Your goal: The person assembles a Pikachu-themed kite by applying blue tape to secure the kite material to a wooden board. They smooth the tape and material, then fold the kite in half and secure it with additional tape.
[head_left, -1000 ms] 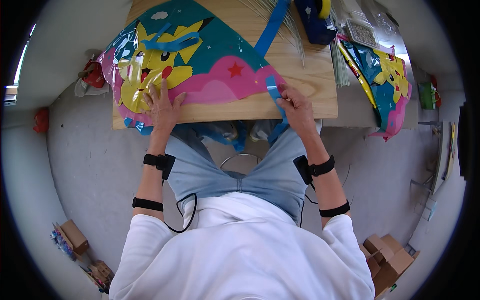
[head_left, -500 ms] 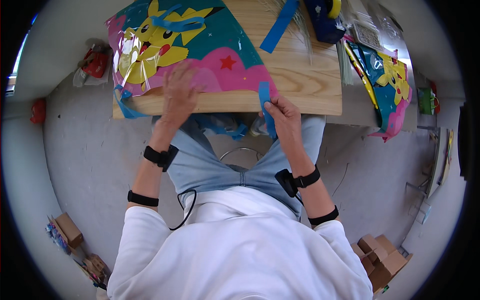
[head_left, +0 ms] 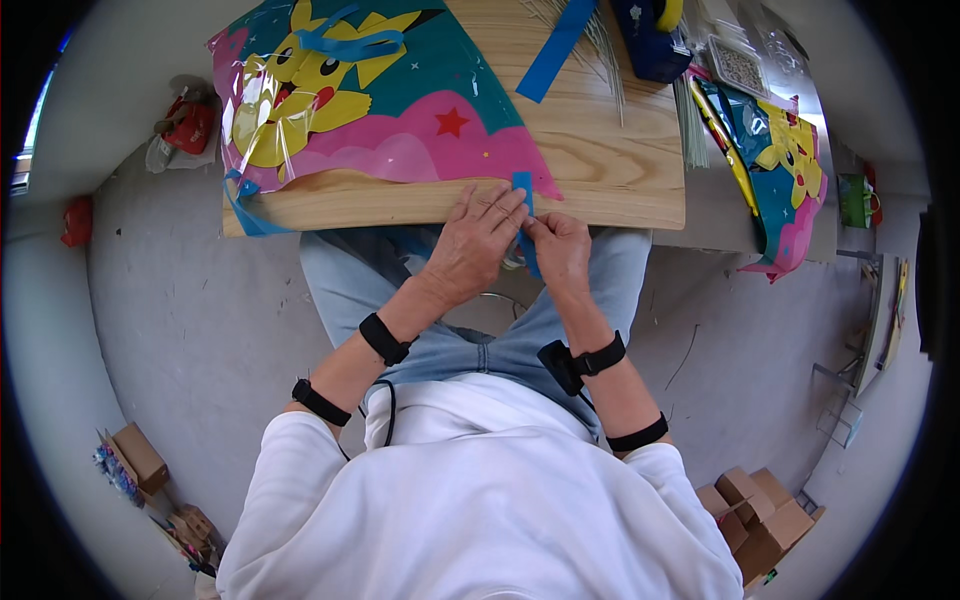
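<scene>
A glossy printed plastic sheet [head_left: 400,130], teal and pink with a yellow cartoon figure, lies on the wooden table [head_left: 610,160]. A blue strip [head_left: 522,182] lies over its lower right corner and hangs past the table's near edge. My right hand [head_left: 562,250] pinches this strip at the table edge, thumb and forefinger together. Beside it, my left hand [head_left: 475,245] has its fingers stretched out flat, the tips touching the strip from the left. Another blue strip [head_left: 255,215] curls at the sheet's left corner, and a looped blue ribbon [head_left: 355,47] lies on top.
A loose blue strip [head_left: 555,55] and thin pale sticks [head_left: 605,70] lie farther back, near a dark blue tape dispenser [head_left: 648,40]. At the right, a second printed sheet [head_left: 790,170] hangs over a grey surface with a small clear tray [head_left: 738,66]. Cardboard boxes [head_left: 765,515] stand on the floor.
My left hand has moved right from the sheet's lower edge to the blue strip. My right hand has come down slightly, still pinching the strip. The sheet has shifted a little left.
</scene>
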Demonstrator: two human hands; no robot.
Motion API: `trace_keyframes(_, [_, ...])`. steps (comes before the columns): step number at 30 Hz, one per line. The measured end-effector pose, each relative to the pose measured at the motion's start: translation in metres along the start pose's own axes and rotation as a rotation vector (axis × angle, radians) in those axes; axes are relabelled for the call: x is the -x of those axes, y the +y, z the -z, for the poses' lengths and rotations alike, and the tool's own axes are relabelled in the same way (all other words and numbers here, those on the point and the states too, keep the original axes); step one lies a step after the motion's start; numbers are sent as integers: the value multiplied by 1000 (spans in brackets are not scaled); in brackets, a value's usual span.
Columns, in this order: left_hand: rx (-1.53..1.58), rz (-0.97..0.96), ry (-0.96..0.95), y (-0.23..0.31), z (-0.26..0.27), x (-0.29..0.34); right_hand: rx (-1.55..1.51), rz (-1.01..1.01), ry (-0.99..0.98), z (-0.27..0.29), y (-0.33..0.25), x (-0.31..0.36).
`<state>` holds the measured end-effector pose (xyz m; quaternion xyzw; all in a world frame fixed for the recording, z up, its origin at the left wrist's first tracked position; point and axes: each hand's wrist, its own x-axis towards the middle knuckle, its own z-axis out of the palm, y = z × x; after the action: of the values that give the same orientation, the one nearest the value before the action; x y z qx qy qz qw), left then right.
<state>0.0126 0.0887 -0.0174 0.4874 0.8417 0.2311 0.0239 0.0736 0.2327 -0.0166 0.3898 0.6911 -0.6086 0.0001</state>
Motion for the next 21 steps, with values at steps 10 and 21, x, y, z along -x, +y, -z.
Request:
trace_keyframes(10, [-68, 28, 67, -1, -3, -4, -57, -39, -20, 4, 0, -3])
trace_keyframes(21, [-84, 48, 51, 6, -8, -5, 124, 47, 56, 8, 17, -9])
